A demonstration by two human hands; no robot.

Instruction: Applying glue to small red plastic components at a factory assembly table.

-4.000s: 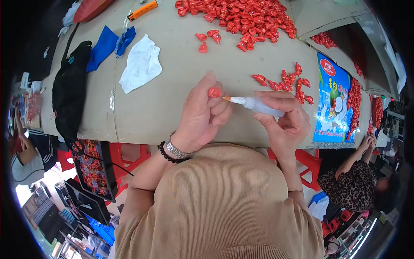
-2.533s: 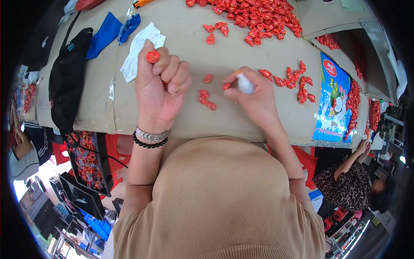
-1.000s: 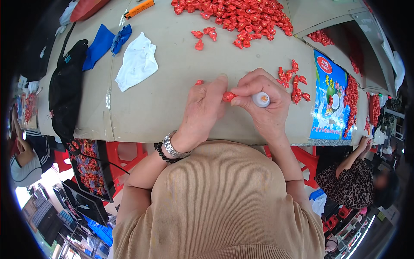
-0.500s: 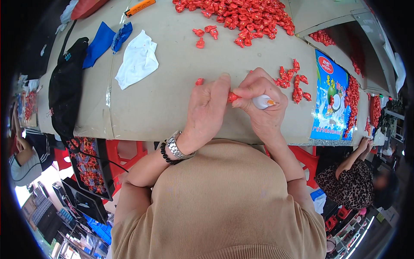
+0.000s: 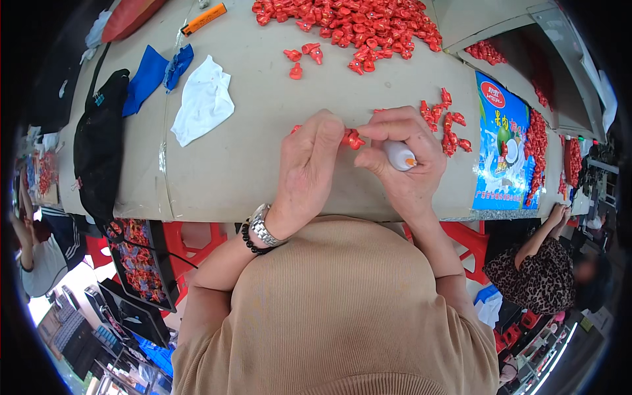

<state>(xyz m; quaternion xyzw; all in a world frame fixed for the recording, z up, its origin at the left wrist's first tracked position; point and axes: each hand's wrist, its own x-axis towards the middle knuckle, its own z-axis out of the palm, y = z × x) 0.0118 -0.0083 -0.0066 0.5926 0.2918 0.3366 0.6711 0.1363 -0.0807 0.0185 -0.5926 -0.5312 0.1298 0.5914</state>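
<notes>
Red and glossy, one small moulded piece [image 5: 353, 139] is seen at the centre of the head view, between the hands, gripped at the thumb side of the left hand [image 5: 306, 172]. That hand is turned back-up, mostly closed; what lies inside the curl cannot be told. By the right hand [image 5: 421, 176] an orange-tipped white squeeze bottle [image 5: 398, 153] is held in the curled fingers, thumb and forefinger being parted in a loose C beside the moulded piece; whether it is touched by them cannot be told. A second red piece [image 5: 295, 128] is partly covered by the left hand, at its left. A cluster of red pieces [image 5: 450, 137] is spread right of centre; a large heap [image 5: 368, 29] is banked at the top edge. In the upper left, a white cloth [image 5: 205, 102] and a blue cloth [image 5: 143, 79] are laid on the beige tabletop [image 5: 237, 178]. At right, a printed blue sheet [image 5: 500, 171] is noted.
</notes>
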